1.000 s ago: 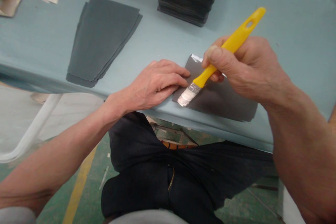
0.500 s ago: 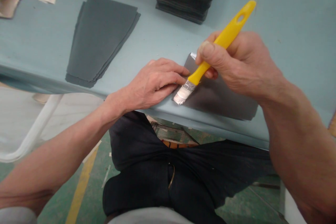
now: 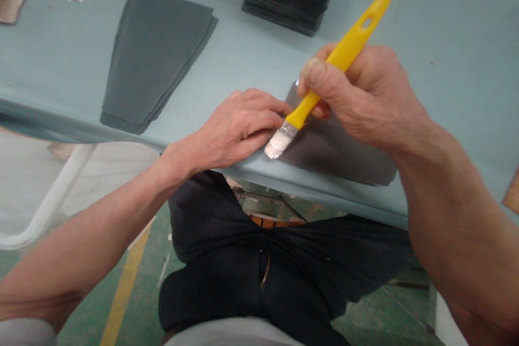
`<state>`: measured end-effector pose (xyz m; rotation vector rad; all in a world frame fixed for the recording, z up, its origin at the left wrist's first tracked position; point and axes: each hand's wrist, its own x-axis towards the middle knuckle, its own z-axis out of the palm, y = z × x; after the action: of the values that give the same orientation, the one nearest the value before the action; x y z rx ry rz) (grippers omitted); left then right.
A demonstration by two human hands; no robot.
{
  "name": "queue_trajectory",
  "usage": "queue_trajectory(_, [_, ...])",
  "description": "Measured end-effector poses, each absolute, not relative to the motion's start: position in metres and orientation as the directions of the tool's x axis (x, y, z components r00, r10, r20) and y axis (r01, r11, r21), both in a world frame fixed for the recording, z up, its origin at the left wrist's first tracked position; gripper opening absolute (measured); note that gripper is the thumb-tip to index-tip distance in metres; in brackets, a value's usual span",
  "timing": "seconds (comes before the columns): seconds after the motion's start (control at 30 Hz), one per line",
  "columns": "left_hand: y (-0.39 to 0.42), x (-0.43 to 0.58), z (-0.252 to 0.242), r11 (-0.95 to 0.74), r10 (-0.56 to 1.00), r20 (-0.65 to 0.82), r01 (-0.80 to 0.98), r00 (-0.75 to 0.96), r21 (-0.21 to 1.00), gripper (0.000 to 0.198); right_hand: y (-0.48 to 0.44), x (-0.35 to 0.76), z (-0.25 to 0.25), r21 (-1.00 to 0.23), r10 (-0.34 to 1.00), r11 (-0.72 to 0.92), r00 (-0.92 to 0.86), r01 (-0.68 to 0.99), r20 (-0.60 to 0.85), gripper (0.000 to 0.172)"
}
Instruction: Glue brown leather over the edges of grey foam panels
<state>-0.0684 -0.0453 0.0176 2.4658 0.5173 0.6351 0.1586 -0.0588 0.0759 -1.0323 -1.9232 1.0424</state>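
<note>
Soft, even, fairly bright light from overhead washes the pale blue-grey surface (image 3: pixel 251 59); the right hand (image 3: pixel 365 97) throws only a faint shadow on the dark grey flat sheet (image 3: pixel 336 154). The yellow plastic-handled brush (image 3: pixel 344 51) is sharp. The green floor (image 3: pixel 365 324) lies dimmer; edges look stretched.

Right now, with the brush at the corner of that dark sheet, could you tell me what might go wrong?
The white bristles of the brush sit at the corner of the dark sheet, close to the table edge; paste could smear the table or drip onto the trousers below.
The left hand presses down right beside the bristles, so its fingertips may get coated.
</note>
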Motion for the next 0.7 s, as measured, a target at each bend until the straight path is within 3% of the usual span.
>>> queue_trajectory(0.2, [-0.045, -0.069, 0.016, -0.746, 0.507, 0.297, 0.239, 0.809, 0.622, 0.029, -0.058, 0.163, 0.078, -0.869, 0.897, 0.324, -0.412, 0.374, 0.157, 0.055])
queue_trajectory(0.43, [-0.044, -0.07, 0.013, -0.749, 0.509, 0.292, 0.25, 0.81, 0.613, 0.03, -0.056, 0.172, 0.076, -0.822, 0.852, 0.421, -0.478, 0.383, 0.214, 0.064])
queue_trajectory(0.7, [-0.044, -0.07, 0.015, -0.75, 0.524, 0.282, 0.279, 0.804, 0.6, 0.03, -0.063, 0.179, 0.082, -0.866, 0.889, 0.291, -0.449, 0.406, 0.088, 0.053])
